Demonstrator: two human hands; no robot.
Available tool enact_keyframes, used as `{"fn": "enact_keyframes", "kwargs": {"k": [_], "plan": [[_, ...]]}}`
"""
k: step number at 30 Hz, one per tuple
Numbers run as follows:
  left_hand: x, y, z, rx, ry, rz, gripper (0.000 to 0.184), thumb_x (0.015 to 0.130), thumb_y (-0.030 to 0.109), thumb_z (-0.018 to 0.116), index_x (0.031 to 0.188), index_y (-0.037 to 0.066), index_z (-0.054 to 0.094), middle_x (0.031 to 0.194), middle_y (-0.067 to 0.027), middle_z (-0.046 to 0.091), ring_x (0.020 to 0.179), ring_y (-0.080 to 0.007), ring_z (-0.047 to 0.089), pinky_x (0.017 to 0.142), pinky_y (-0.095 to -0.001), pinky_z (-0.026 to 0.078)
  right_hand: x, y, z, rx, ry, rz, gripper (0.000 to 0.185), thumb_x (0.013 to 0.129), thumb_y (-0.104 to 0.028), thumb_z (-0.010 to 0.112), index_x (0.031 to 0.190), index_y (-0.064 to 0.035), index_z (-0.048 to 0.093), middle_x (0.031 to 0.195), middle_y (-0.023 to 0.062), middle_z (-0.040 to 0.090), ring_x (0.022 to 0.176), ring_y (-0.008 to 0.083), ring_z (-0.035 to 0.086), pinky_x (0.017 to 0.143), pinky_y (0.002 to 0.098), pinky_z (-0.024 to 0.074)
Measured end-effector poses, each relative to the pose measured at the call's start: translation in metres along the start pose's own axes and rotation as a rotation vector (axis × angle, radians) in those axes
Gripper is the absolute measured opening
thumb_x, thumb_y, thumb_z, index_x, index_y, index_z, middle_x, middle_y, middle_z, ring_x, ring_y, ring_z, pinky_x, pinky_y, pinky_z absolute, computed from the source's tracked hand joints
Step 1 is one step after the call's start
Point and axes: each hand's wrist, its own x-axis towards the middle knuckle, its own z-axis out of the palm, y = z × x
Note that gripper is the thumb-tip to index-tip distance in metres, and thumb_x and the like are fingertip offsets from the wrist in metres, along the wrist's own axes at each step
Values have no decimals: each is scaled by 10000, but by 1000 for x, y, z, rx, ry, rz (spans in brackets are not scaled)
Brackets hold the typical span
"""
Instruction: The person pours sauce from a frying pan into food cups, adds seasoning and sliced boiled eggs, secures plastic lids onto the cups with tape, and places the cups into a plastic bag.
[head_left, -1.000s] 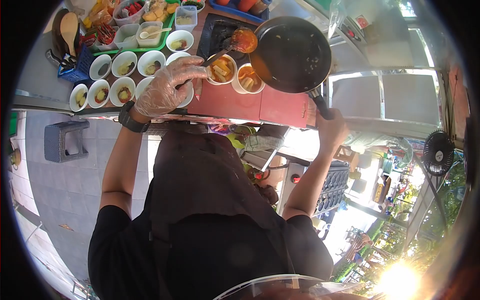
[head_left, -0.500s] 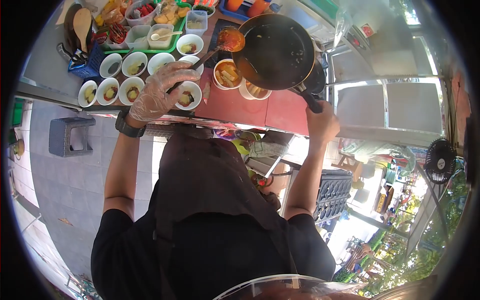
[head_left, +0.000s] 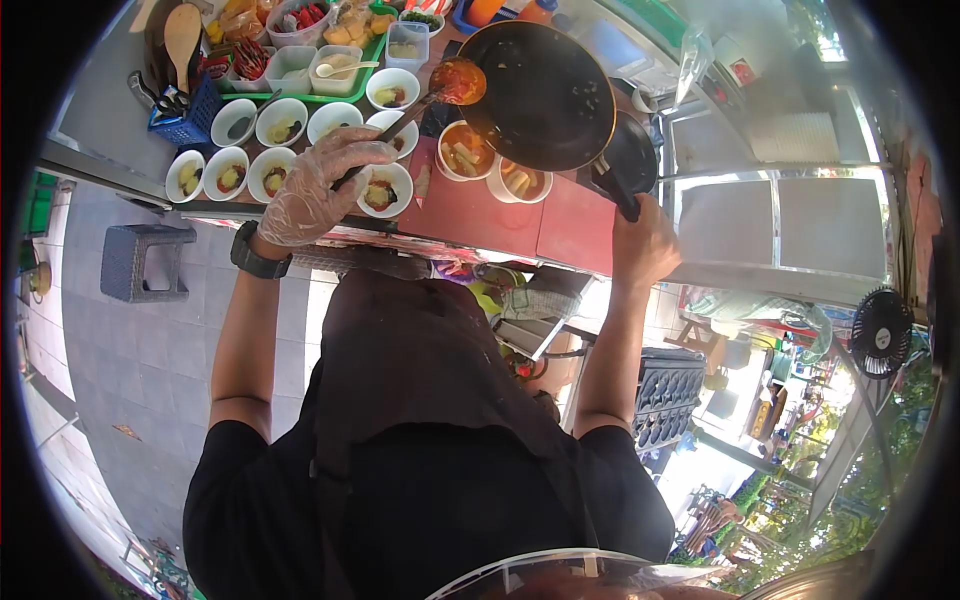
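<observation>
My left hand (head_left: 322,188), in a clear plastic glove, is closed around the dark handle of a ladle (head_left: 459,82). Red sauce with bits fills the ladle's bowl, close to the left rim of the frying pan. My bare right hand (head_left: 645,243) grips the handle of that black frying pan (head_left: 537,97), held tilted above the counter; a few small bits cling to its inside. Just below the pan stand two white bowls of orange soup with pale pieces, a left bowl (head_left: 466,152) and a right bowl (head_left: 520,181). A white bowl (head_left: 385,190) with dark and pale contents sits beside my left hand.
Several white bowls (head_left: 273,174) with toppings line the counter's left side. Behind them, a green tray (head_left: 350,97) carries tubs of ingredients. A blue basket (head_left: 190,124) holds utensils. A second black pan (head_left: 630,150) lies behind my right hand. The red counter (head_left: 485,213) ends near my apron.
The frying pan has moved slightly up and left, uncovering more of the two soup bowls and the second pan. The ladle stays near its rim; both grips are unchanged.
</observation>
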Motion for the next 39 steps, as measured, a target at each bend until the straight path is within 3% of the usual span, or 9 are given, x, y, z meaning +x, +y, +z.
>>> {"fn": "enact_keyframes", "kwargs": {"k": [7,11,21,25,27,29,31,37,39], "plan": [[3,4,0,14,1,16,373,906,-8,673,1260,108,698,1353,-170,667,1264,-376,654,1093,-459,511,-15,27,23,155,-325,319,220,713,-271,850,905,-198,771,814,19,778,736,292,759,624,424,575],[3,7,-1,5,-11,23,383,897,-14,678,1261,104,697,1350,-164,673,1276,-374,649,1099,-459,509,-30,46,14,145,-249,375,217,716,-281,862,888,-195,761,811,26,779,736,297,758,624,421,574],[17,10,16,-26,-127,86,450,883,-13,652,1326,60,667,1348,-158,712,1276,-353,676,1098,-437,530,-40,57,-29,-165,136,11,177,779,-142,861,816,-196,697,684,-6,673,609,220,688,551,367,519],[19,15,21,-113,-141,-53,498,891,26,662,1389,21,639,1345,-196,713,1245,-367,696,1073,-432,544,-37,59,-45,-174,219,-53,212,804,-155,871,793,-183,661,649,-30,618,575,180,650,540,335,487],[20,12,24,-93,-157,-2,552,901,24,672,1449,29,610,1331,-175,713,1162,-274,731,1037,-391,559,-35,60,-55,-171,252,-63,225,815,-163,874,788,-181,651,643,-37,605,565,171,638,535,326,473],[23,22,28,-73,-145,-11,504,910,36,697,1411,19,640,1306,-177,722,1126,-263,736,1000,-389,570,-33,58,-63,-233,279,-67,235,841,-184,879,792,-181,649,639,-47,593,556,160,621,531,319,451],[23,23,37,-33,-63,29,447,917,48,731,1359,9,676,1266,-183,733,1091,-268,741,970,-384,576,-34,60,-65,-241,289,-56,232,861,-182,875,800,-181,652,639,-50,588,553,153,611,525,318,434],[30,39,98,-110,-227,92,409,969,131,692,1357,3,682,1363,-196,711,1248,-383,676,1086,-487,517,-26,54,-65,-160,282,-94,215,895,-165,851,812,-172,653,644,-44,582,541,147,594,516,315,419],[36,44,114,-145,-221,91,443,903,16,651,1343,-41,669,1331,-247,704,1250,-420,663,1065,-457,536,-25,55,-65,-172,239,-146,209,893,-165,852,817,-167,658,645,-42,577,537,140,585,507,310,405]]}}
